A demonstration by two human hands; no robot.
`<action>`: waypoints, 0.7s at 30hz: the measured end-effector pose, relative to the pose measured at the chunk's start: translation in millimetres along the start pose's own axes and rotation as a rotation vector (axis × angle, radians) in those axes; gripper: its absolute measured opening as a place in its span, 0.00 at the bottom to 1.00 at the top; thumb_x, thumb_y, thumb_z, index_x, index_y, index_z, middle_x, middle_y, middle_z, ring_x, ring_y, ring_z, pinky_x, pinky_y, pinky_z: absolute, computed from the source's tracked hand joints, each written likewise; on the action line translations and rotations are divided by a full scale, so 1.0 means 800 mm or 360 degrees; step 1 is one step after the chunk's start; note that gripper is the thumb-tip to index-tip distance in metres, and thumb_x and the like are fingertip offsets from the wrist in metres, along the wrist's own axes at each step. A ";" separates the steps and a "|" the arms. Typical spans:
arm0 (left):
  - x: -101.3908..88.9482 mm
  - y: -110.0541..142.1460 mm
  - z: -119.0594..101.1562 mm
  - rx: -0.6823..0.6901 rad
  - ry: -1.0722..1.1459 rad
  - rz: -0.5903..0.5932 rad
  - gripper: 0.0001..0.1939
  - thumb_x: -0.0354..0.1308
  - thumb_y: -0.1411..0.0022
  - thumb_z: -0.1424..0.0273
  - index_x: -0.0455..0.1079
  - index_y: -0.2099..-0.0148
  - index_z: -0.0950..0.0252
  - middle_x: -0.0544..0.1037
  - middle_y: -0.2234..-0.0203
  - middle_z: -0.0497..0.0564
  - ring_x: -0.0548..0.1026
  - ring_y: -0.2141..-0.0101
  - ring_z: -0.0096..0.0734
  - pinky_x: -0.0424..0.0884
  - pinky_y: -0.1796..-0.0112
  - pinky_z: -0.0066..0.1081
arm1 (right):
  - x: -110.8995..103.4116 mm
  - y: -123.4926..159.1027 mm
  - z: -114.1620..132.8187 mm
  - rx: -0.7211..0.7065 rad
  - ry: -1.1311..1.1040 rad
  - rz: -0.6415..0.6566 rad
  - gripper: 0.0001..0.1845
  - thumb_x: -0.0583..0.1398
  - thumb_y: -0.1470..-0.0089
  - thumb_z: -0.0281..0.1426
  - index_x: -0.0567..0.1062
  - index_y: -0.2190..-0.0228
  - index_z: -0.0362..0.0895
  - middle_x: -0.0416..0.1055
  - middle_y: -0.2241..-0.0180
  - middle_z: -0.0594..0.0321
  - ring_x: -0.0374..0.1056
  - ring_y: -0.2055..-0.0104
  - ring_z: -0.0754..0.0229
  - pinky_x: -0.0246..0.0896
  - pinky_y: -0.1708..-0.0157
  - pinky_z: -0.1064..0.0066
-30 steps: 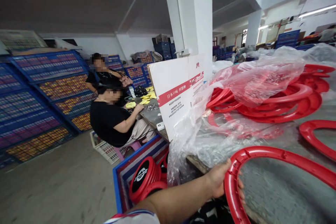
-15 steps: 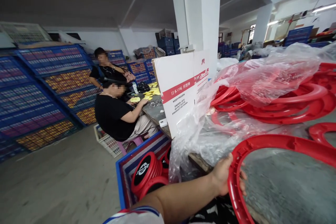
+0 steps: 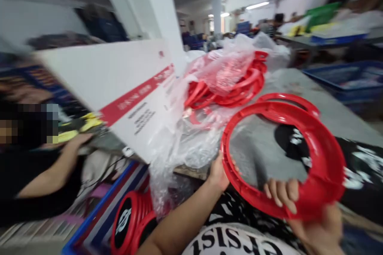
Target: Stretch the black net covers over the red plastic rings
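I hold a red plastic ring (image 3: 324, 155) in front of my chest with both hands. My left hand (image 3: 219, 173) is closed on its left rim. My right hand (image 3: 302, 207) grips the lower right rim, with fingers curled over the inner edge. A second red ring (image 3: 299, 101) lies flat on the grey table (image 3: 335, 111) just behind it. A heap of red rings (image 3: 236, 83) sits farther back in a clear plastic bag (image 3: 185, 139). The picture is blurred by motion.
A white cardboard sheet with a red stripe (image 3: 119, 87) stands at the table's left edge. Below it a blue crate (image 3: 98, 223) holds red discs (image 3: 127, 223). A seated person in black (image 3: 32, 175) works at the left. A white pillar (image 3: 152, 12) rises behind.
The view has swung right and down. My right hand has come in and taken the ring's lower rim, and the ring has been lifted off the table toward my chest.
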State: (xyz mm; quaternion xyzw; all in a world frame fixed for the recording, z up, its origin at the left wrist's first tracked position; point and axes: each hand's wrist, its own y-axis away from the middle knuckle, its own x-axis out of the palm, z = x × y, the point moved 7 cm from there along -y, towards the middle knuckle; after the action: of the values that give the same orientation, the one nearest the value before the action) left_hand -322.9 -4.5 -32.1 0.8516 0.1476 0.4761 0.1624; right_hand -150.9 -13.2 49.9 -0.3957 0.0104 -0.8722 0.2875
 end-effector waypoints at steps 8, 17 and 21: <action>0.006 0.003 -0.021 0.0065 -0.0275 0.0062 0.20 0.50 0.30 0.56 0.71 0.54 0.69 0.80 0.70 0.53 0.79 0.71 0.37 0.77 0.66 0.38 | -0.026 0.005 0.045 -0.0079 -0.0037 -0.0352 0.27 0.65 0.47 0.57 0.69 0.77 0.47 0.42 0.87 0.71 0.41 0.81 0.60 0.49 0.76 0.68; 0.024 0.022 -0.058 0.0273 -0.0505 0.0197 0.23 0.62 0.40 0.53 0.68 0.55 0.68 0.77 0.71 0.50 0.76 0.76 0.33 0.79 0.72 0.38 | -0.068 0.029 0.023 0.0023 -0.0162 -0.0524 0.25 0.65 0.46 0.55 0.71 0.74 0.47 0.38 0.86 0.73 0.38 0.81 0.63 0.51 0.77 0.71; 0.023 0.028 -0.053 0.0311 -0.0583 0.0220 0.23 0.66 0.42 0.58 0.64 0.52 0.66 0.74 0.73 0.45 0.74 0.77 0.29 0.77 0.73 0.34 | -0.081 0.026 0.013 0.0058 -0.0200 -0.0561 0.23 0.67 0.46 0.52 0.74 0.70 0.45 0.44 0.85 0.72 0.46 0.80 0.63 0.58 0.76 0.72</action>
State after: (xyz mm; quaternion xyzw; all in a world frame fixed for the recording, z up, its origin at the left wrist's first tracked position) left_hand -348.1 -11.4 12.5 0.9437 0.1024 0.3067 0.0703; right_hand -99.5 4.7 7.5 -0.4397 -0.0929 -0.8827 0.1372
